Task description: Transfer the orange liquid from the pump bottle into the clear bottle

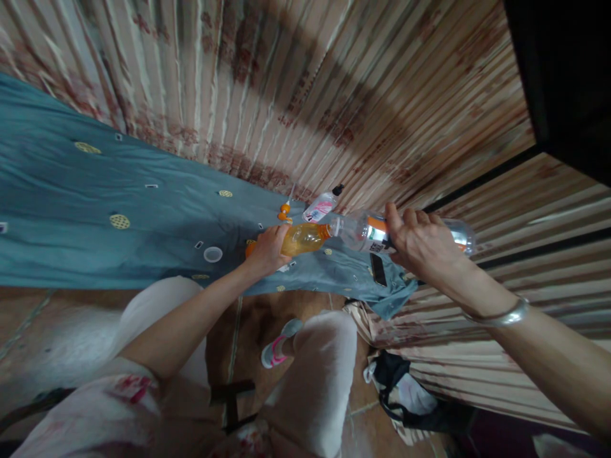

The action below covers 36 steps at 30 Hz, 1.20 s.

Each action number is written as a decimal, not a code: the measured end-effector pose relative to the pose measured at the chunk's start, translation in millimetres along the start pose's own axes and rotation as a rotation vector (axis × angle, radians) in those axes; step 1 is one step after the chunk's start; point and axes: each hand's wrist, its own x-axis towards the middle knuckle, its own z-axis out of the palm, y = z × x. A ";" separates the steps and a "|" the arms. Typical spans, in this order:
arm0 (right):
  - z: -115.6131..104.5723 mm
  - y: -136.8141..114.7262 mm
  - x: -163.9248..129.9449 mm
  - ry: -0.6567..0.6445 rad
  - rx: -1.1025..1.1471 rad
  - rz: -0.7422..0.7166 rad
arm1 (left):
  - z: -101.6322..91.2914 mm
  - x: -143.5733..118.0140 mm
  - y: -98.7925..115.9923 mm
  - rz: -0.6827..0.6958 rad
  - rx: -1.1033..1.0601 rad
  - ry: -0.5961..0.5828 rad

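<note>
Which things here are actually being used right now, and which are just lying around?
In use:
- orange drink bottle, held by the left hand
- clear bottle, tipped mouth to mouth against it, held by the right hand

Lying about:
- white bottle on the blue cloth
- phone
- white cap
- black bag on the floor

Right wrist: plain silver metal bangle (501,315), smooth and rounded.
Arms: bare, no sleeves in view on either forearm.
Hands: left hand (268,250) and right hand (420,245) bare, no gloves; rings not discernible.
Top: pale fabric with red floral print (128,388).
Trousers: loose, white or off-white (317,381).
Footwear: grey shoe with pink trim (277,346).
</note>
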 end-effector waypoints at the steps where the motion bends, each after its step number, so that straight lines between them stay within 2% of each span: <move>1: 0.1 0.0 -0.1 0.002 0.000 -0.001 | 0.3 0.0 -0.5 0.005 0.002 0.001; 7: 0.3 0.3 -0.1 0.026 0.003 -0.002 | 1.5 -0.4 -1.7 0.008 -0.009 0.022; 15: -5.9 0.4 1.4 -0.024 0.004 -0.003 | 1.6 0.2 -1.8 -0.004 -0.026 0.020; 24: -3.7 1.0 1.5 0.017 0.002 -0.003 | 1.0 0.0 -1.3 -0.010 -0.025 0.018; 36: -8.3 1.3 2.8 -0.009 0.004 -0.008 | -0.2 -0.5 -1.1 0.006 -0.037 0.016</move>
